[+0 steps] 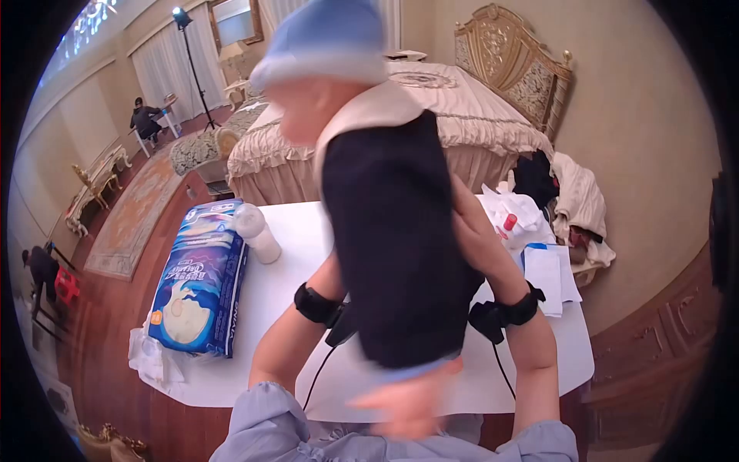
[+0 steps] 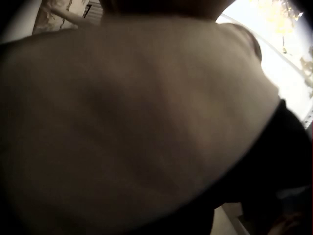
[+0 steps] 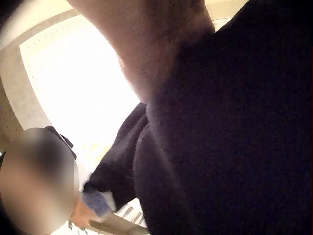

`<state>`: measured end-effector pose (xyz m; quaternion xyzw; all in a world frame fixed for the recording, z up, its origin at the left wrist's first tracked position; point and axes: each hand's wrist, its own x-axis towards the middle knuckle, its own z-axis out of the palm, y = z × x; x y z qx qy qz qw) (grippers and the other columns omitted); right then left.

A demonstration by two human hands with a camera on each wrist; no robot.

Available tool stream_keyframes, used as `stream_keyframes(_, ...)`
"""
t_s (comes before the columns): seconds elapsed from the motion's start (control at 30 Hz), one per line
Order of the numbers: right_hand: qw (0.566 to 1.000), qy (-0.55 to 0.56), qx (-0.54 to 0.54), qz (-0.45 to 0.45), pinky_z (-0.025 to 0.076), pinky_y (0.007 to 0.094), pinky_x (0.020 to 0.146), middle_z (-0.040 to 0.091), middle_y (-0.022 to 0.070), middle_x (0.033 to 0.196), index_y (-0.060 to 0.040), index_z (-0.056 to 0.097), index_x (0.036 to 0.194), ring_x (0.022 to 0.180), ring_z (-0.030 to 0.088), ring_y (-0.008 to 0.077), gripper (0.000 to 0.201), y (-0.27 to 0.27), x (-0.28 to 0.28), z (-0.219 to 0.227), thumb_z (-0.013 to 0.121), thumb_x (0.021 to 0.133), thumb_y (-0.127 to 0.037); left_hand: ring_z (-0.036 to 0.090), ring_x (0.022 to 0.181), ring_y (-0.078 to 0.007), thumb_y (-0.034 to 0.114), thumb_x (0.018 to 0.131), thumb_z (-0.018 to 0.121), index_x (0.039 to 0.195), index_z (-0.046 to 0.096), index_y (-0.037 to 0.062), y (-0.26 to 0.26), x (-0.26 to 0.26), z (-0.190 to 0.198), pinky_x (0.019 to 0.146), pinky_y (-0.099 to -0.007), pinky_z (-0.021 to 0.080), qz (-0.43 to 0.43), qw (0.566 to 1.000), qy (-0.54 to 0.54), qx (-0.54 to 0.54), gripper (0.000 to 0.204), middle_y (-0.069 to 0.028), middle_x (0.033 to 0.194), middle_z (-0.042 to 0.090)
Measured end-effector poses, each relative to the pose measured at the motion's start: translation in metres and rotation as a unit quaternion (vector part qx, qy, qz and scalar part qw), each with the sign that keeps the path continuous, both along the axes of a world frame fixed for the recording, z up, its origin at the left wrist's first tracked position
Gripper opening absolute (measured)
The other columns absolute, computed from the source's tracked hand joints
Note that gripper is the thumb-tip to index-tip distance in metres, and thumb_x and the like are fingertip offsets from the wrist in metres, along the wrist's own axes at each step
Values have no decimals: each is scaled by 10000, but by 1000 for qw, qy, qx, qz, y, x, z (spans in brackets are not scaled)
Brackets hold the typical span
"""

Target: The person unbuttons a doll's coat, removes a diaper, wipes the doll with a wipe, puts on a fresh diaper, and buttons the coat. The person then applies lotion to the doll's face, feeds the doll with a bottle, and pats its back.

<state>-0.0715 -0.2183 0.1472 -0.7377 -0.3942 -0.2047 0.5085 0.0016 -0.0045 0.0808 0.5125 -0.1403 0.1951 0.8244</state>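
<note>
A baby doll [image 1: 385, 246] is held up in front of the person's chest, over the table. It wears a light blue hat [image 1: 331, 38] with a white brim, a dark vest and a wide cream collar [image 2: 146, 112]. Its bare pinkish limb [image 1: 408, 400] hangs blurred at the bottom. The right hand [image 1: 471, 235] grips the doll's side, thumb side showing against the dark cloth. On the other side, the left hand [image 1: 331, 276] goes behind the doll and supports it; its fingers are hidden. Dark cloth [image 3: 230, 127] fills much of the right wrist view.
A white table [image 1: 289, 231] stands in front. On its left are a blue diaper pack [image 1: 200, 277], a white bottle [image 1: 258, 235] and a crumpled wipe [image 1: 154, 358]. On the right lie a white bag [image 1: 519, 215] and folded white sheets [image 1: 545, 281]. A bed [image 1: 477, 108] is behind.
</note>
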Motion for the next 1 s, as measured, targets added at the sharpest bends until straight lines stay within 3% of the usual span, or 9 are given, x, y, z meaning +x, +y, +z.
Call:
stream_keyframes(0.17,985,-74,-155,-20,286,388,1163,279,186,1591,-18,402,1475,1449,315,355,474,27,-32,30,464,1011,-98,626,1074,-264,155,768,793,1487,258,32,22,-14,-9,884,-378,527,33,999,6,0,904,-149,1260,581)
stream_keyframes(0.23,968,-134,-208,-44,310,458,1157,303,252,1547,-124,455,1463,1407,332,440,498,37,-37,26,545,973,-126,626,1073,-264,155,768,793,1486,260,32,32,-22,-17,884,-378,527,45,999,12,2,902,-149,1259,582)
stream_keyframes(0.47,958,-135,-249,-36,328,528,1134,352,241,1518,-142,497,1430,1390,365,419,503,63,-37,-21,595,938,-125,627,1072,-265,157,767,793,1482,266,33,57,-60,-69,883,-378,527,81,994,74,3,897,-148,1257,584)
stream_keyframes(0.63,949,-94,-301,-21,267,510,1170,324,208,1552,-109,477,1445,1438,314,379,515,73,-46,-52,589,942,-123,628,1070,-265,158,766,793,1479,270,33,54,-82,-109,883,-378,527,78,989,127,7,893,-147,1255,585)
stream_keyframes(0.7,960,-60,-274,-6,323,564,1121,371,202,1522,-108,484,1428,1391,383,387,523,68,-48,-63,630,932,-184,628,1070,-265,158,766,793,1478,272,33,52,-86,-119,883,-378,527,73,987,140,8,892,-147,1254,585)
stream_keyframes(0.83,970,15,-242,-30,285,498,1159,426,195,1492,-62,472,1423,1408,374,367,561,33,-50,-75,660,918,-220,629,1069,-265,159,765,793,1476,275,33,47,-87,-135,883,-378,527,61,986,158,7,889,-147,1253,586)
stream_keyframes(0.87,973,5,-222,-63,349,466,1105,545,165,1352,-31,596,1239,1307,478,351,423,28,-54,-83,713,865,-191,629,1069,-265,159,765,793,1475,276,33,45,-86,-138,883,-378,527,59,985,161,6,888,-147,1253,587)
stream_keyframes(0.9,972,10,-224,-64,349,466,1105,545,165,1352,-31,596,1239,1307,478,351,423,21,-56,-91,713,865,-191,629,1068,-265,159,765,793,1475,277,33,44,-86,-142,882,-378,527,56,985,165,6,887,-146,1252,587)
stream_keyframes(1.0,975,-50,-199,-85,421,414,890,599,60,964,-52,611,843,964,578,264,198,11,-63,-113,777,738,-75,629,1067,-265,159,764,793,1473,279,33,40,-87,-152,882,-378,527,49,983,177,7,885,-146,1251,588)
